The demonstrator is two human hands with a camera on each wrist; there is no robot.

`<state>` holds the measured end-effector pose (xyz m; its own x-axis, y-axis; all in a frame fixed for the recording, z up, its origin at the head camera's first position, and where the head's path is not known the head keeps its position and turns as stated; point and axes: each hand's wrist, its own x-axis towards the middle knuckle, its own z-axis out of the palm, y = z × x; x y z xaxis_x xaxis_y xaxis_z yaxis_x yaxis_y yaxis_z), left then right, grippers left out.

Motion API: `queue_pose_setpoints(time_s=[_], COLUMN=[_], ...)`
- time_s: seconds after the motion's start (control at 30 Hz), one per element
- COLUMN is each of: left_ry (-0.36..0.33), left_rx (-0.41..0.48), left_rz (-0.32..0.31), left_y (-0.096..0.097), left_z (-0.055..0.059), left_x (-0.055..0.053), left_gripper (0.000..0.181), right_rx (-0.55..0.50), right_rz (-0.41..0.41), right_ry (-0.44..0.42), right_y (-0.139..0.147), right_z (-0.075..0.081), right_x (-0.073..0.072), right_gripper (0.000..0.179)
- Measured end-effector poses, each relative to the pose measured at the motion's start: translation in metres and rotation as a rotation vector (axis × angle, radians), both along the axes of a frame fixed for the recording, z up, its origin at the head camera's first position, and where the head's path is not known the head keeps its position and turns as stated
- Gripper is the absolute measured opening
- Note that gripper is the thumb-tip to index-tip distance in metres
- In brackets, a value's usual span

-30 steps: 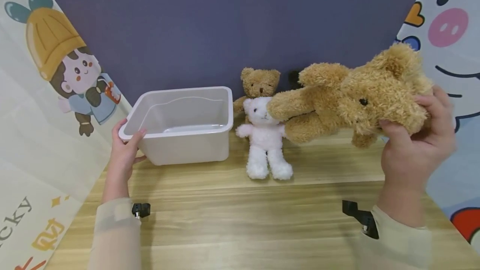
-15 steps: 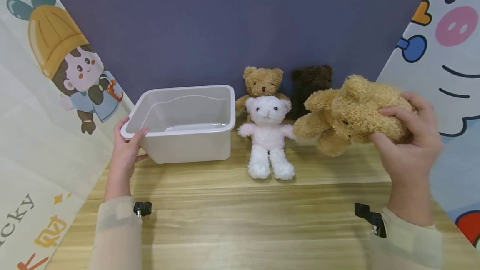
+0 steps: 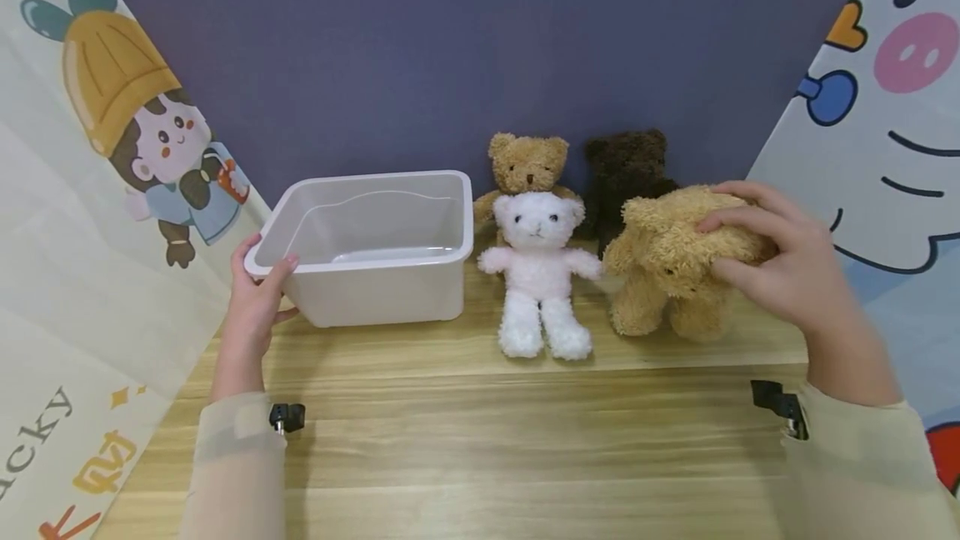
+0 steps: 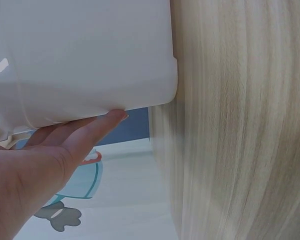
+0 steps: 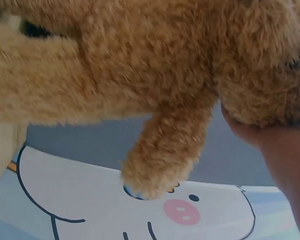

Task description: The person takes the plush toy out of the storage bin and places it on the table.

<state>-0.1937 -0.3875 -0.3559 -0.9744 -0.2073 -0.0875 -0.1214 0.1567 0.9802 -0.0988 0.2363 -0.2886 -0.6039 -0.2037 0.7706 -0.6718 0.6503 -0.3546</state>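
Note:
A light brown teddy bear (image 3: 675, 265) is gripped by the head in my right hand (image 3: 787, 261), upright in front of a dark brown plush (image 3: 628, 165). In the right wrist view the same teddy bear (image 5: 140, 60) fills the upper part, one limb dangling. My left hand (image 3: 255, 298) holds the near left corner of a white plastic bin (image 3: 382, 294), thumb over its rim. Its fingers (image 4: 95, 131) lie against the bin's outer wall (image 4: 90, 60) in the left wrist view. Between bin and bear sits a white-and-pink teddy bear (image 3: 538, 269), with a tan teddy bear (image 3: 528, 165) behind it.
The wooden tabletop (image 3: 480, 440) reaches back to a dark blue-grey panel (image 3: 480, 48). Cartoon-printed panels, a left one (image 3: 67, 273) and a right one (image 3: 885, 190), flank it. The plush toys stand close together beside the bin.
My right hand has lowered the light brown teddy bear and turned it from sideways to upright, uncovering the white bear and the dark brown plush. My left hand stays on the bin.

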Motion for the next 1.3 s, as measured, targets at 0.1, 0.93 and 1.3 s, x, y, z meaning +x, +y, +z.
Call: queue_pose_setpoints(time_s=[0.1, 0.93, 1.3], left_ry=[-0.003, -0.016, -0.016], left_rx=[-0.003, 0.003, 0.003], left_rz=[0.004, 0.011, 0.009], left_y=[0.001, 0.001, 0.001], left_z=[0.001, 0.000, 0.000], left_x=[0.000, -0.001, 0.000], left_gripper=[0.085, 0.082, 0.083], right_rx=[0.043, 0.021, -0.171], right_rz=[-0.020, -0.093, -0.119], right_ry=[-0.108, -0.753, -0.840], right_y=[0.007, 0.049, 0.062], right_z=[0.001, -0.040, -0.065], right_x=[-0.009, -0.084, -0.097], right_gripper=[0.043, 0.036, 0.033])
